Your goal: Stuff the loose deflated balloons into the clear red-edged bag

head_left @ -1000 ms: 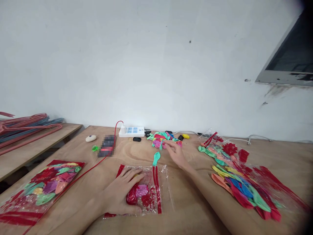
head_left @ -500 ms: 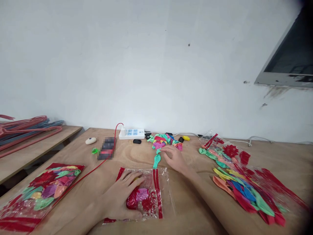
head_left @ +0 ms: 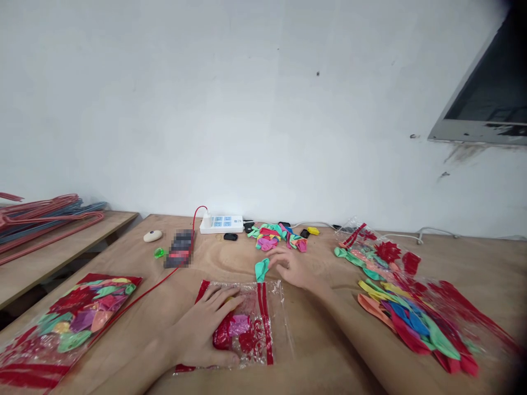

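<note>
Left hand (head_left: 206, 329) lies flat, fingers spread, pressing on the clear red-striped bag (head_left: 242, 321) in the middle of the tabletop (head_left: 321, 351). Right hand (head_left: 294, 269) is just beyond the bag's top edge, its grip pinching the teal balloon (head_left: 261, 270), which sits to the left of its fingertips. Farther back, a loose balloon pile (head_left: 274, 236) lies near the white power strip (head_left: 221, 223).

L hand (head_left: 206, 329) flat, palm down, fingers spread fwd, forearm angled in from lower left. R hand (head_left: 294, 269) further fwd, fingers loosely curled leftward, forearm stretched out from lower right.
</note>
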{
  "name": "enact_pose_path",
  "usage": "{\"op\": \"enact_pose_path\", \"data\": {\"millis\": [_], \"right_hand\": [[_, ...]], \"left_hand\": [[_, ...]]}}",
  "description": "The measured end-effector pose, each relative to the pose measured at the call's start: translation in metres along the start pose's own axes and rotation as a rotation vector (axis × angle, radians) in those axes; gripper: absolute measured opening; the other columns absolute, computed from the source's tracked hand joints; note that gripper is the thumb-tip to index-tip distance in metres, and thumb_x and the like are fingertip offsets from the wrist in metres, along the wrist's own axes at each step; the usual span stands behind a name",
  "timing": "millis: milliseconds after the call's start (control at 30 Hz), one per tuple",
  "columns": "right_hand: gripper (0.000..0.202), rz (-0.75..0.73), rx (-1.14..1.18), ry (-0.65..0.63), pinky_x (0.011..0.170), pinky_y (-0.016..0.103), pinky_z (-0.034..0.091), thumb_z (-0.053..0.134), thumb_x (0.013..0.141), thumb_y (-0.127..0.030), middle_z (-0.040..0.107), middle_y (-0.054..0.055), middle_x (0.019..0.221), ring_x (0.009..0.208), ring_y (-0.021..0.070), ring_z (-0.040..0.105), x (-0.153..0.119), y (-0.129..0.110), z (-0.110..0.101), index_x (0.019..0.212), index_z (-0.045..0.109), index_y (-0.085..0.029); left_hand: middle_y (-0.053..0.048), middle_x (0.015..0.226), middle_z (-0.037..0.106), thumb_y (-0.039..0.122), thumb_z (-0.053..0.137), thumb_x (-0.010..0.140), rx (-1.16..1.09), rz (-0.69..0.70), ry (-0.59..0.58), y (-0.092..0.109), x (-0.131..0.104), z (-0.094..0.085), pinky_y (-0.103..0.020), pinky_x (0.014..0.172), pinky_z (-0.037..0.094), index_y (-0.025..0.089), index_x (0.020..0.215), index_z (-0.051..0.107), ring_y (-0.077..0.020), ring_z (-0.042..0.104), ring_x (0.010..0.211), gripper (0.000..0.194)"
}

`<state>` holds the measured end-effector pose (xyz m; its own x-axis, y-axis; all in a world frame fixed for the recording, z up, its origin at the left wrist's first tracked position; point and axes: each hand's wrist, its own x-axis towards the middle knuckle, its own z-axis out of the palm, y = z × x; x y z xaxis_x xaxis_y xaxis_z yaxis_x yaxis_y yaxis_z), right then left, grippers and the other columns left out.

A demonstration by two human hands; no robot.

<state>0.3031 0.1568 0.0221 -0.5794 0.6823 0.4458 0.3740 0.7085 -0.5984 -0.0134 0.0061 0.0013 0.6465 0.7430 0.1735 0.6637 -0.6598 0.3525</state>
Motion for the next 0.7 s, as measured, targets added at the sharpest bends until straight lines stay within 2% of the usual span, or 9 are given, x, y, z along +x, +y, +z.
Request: {"op": "enact_pose_path", "data": {"millis": [100, 167, 233, 300, 367, 533, 633, 700], "right_hand": [[0.041, -0.021, -0.127, -0.077, 0.121, 0.057, 0.039, 0.055, 0.075, 0.000, 0.067, -0.001, 0.143, 0.140, 0.0298, 0.055, -0.002, 0.002, 0.008, 0.087, 0.082, -0.028], [0.043, -0.026, -0.138, -0.117, 0.125, 0.059, 0.033, 0.057, 0.074, 0.001, 0.070, -0.001, 0.138, 0.141, 0.0303, 0.053, -0.003, 0.003, 0.014, 0.091, 0.083, -0.030], [0.045, -0.013, -0.065, -0.112, 0.127, 0.059, 0.032, 0.060, 0.074, 0.000, 0.076, 0.001, 0.126, 0.135, 0.0298, 0.058, -0.002, 0.006, 0.018, 0.100, 0.083, -0.030], [0.044, 0.013, 0.010, -0.081, 0.125, 0.057, 0.036, 0.063, 0.078, -0.004, 0.078, 0.003, 0.121, 0.129, 0.0289, 0.062, -0.001, 0.010, 0.017, 0.108, 0.082, -0.029], [0.038, 0.049, 0.059, -0.038, 0.120, 0.055, 0.043, 0.064, 0.084, -0.010, 0.077, 0.004, 0.123, 0.127, 0.0285, 0.064, 0.000, 0.015, 0.011, 0.112, 0.081, -0.028], [0.025, 0.179, 0.250, 0.024, 0.105, 0.047, 0.055, 0.069, 0.094, -0.034, 0.078, 0.008, 0.121, 0.114, 0.0274, 0.071, 0.006, 0.023, -0.005, 0.114, 0.079, -0.023], [0.036, 0.233, 0.378, -0.022, 0.093, 0.040, 0.060, 0.078, 0.088, -0.050, 0.079, 0.008, 0.111, 0.102, 0.0253, 0.075, 0.009, 0.023, -0.006, 0.106, 0.078, -0.019], [0.042, 0.258, 0.438, -0.056, 0.089, 0.038, 0.061, 0.084, 0.081, -0.055, 0.080, 0.008, 0.105, 0.097, 0.0246, 0.076, 0.010, 0.023, -0.004, 0.101, 0.078, -0.018]], "left_hand": [[-0.012, 0.168, 0.040, 0.081, 0.077, 0.078, 0.003, 0.011, 0.009, 0.001, 0.001, -0.001, -0.066, 0.127, 0.029, 0.034, 0.167, 0.031, -0.0435, 0.040, 0.150, 0.111], [-0.012, 0.168, 0.040, 0.082, 0.076, 0.078, 0.008, 0.013, 0.009, 0.001, 0.001, -0.001, -0.066, 0.127, 0.028, 0.034, 0.167, 0.031, -0.0437, 0.040, 0.151, 0.112], [-0.012, 0.168, 0.040, 0.083, 0.076, 0.077, 0.011, 0.011, 0.008, 0.001, 0.001, -0.001, -0.066, 0.127, 0.029, 0.034, 0.168, 0.030, -0.0440, 0.039, 0.151, 0.112], [-0.011, 0.169, 0.039, 0.083, 0.075, 0.078, 0.012, 0.006, 0.007, 0.001, 0.000, -0.001, -0.066, 0.127, 0.029, 0.034, 0.168, 0.030, -0.0439, 0.039, 0.151, 0.112], [-0.010, 0.169, 0.039, 0.083, 0.075, 0.078, 0.011, 0.005, 0.003, 0.001, 0.000, -0.001, -0.066, 0.127, 0.029, 0.035, 0.167, 0.031, -0.0435, 0.039, 0.151, 0.110], [-0.012, 0.169, 0.039, 0.082, 0.075, 0.079, 0.003, 0.012, 0.002, 0.001, 0.000, -0.001, -0.066, 0.128, 0.027, 0.033, 0.167, 0.032, -0.0431, 0.039, 0.152, 0.109], [-0.012, 0.169, 0.038, 0.082, 0.075, 0.079, 0.003, 0.004, -0.009, 0.000, 0.000, -0.001, -0.067, 0.128, 0.027, 0.033, 0.167, 0.031, -0.0433, 0.038, 0.152, 0.110], [-0.012, 0.169, 0.038, 0.083, 0.075, 0.079, 0.005, -0.001, -0.006, 0.001, 0.000, -0.001, -0.066, 0.128, 0.029, 0.033, 0.167, 0.031, -0.0434, 0.038, 0.152, 0.110]]}}
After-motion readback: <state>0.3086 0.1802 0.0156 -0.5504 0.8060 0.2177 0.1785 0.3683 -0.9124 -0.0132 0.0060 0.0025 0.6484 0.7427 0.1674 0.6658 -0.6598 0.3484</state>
